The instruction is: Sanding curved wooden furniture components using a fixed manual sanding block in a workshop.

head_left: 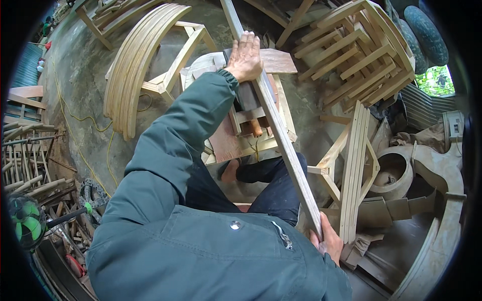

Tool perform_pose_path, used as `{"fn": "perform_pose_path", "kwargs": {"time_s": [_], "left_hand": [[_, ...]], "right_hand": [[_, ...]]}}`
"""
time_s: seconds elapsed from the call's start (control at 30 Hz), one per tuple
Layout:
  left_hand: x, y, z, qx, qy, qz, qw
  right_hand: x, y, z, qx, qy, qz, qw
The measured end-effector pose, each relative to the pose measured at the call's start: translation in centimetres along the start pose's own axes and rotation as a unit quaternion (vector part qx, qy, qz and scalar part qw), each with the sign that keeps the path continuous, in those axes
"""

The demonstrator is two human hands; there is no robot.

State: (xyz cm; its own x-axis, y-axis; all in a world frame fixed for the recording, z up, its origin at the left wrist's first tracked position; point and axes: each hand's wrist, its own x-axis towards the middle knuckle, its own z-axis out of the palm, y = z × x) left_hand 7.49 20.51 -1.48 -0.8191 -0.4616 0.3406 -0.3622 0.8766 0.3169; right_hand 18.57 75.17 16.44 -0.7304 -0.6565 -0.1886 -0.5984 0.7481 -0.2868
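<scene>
A long, narrow wooden strip (287, 150) runs slantwise from the top of the head view down to my right side. My left hand (244, 57) lies flat on its far part, fingers stretched forward, above a low wooden work stand (278, 61). My right hand (329, 237) is wrapped round the near end of the strip, beside my hip. Under the strip, on the stand, sits a tool with a dark grey flat surface (247, 98); the strip and my left hand partly cover it. A brown rounded handle (256, 129) sticks out at its near end.
Curved wooden pieces (125, 75) stand stacked at left. Stacked wooden frames (361, 55) are at far right, with straight slats (354, 175) nearer. A large pale machine (442, 170) stands at right. A yellow cord (75, 145) crosses the floor; a green-bladed fan (27, 223) is at lower left.
</scene>
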Motion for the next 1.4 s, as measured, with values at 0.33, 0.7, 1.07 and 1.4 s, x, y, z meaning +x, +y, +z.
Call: {"fn": "perform_pose_path", "kwargs": {"time_s": [0.33, 0.7, 1.07, 1.4], "left_hand": [[7.9, -7.8, -1.0, 0.103, 0.045, -0.006, 0.994], [16.6, -15.9, -4.0, 0.094, 0.241, 0.067, 0.963], [9.4, -9.5, -2.6, 0.046, 0.005, -0.107, 0.993], [2.2, -1.0, -4.1, 0.058, -0.09, -0.102, 0.989]], "right_hand": [[8.3, -4.0, 6.7, 0.005, 0.083, -0.052, 0.995], [20.5, -8.6, 13.1, 0.026, 0.149, -0.124, 0.981], [12.5, -5.6, 4.5, -0.007, 0.093, -0.149, 0.984], [-3.6, 0.5, -4.1, 0.001, -0.009, -0.076, 0.997]]}}
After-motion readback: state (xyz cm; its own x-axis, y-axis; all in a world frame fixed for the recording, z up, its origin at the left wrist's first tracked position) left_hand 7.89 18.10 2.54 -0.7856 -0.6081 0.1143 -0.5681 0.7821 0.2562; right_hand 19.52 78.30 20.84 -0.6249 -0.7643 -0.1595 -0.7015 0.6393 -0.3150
